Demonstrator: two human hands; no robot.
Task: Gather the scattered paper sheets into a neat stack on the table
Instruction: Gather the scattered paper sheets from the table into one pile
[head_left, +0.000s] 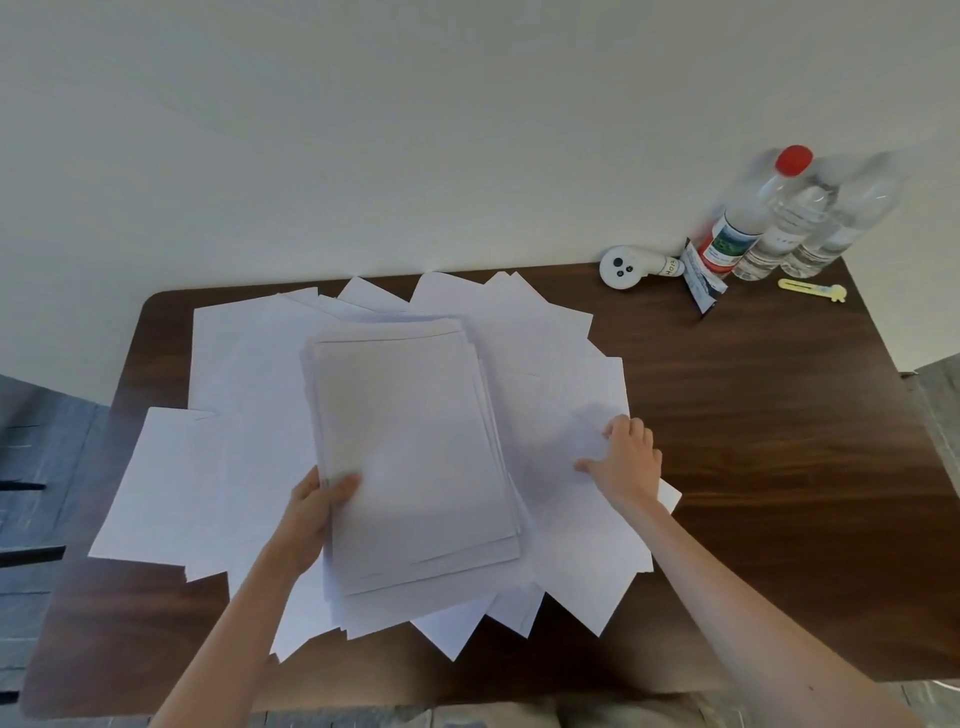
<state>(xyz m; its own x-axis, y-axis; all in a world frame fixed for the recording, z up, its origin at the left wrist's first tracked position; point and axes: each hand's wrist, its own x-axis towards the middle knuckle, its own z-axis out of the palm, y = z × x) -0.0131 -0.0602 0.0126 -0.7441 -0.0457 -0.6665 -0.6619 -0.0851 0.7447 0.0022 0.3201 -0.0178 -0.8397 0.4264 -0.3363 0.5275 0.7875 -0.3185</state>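
A thick stack of white paper (410, 447) is held above the middle of the dark wooden table (779, 426). My left hand (317, 512) grips the stack's lower left edge, thumb on top. Many loose white sheets (218, 467) lie fanned out under and around the stack, their corners pointing all ways. My right hand (626, 460) rests on a loose sheet (566, 467) just right of the stack, its fingers pinching the sheet's right edge.
At the table's far right corner stand three clear water bottles (779, 218), one with a red cap. Beside them lie a white round device (623, 267), a small dark packet (701, 278) and a yellow clip (813, 288). The wall runs behind the table.
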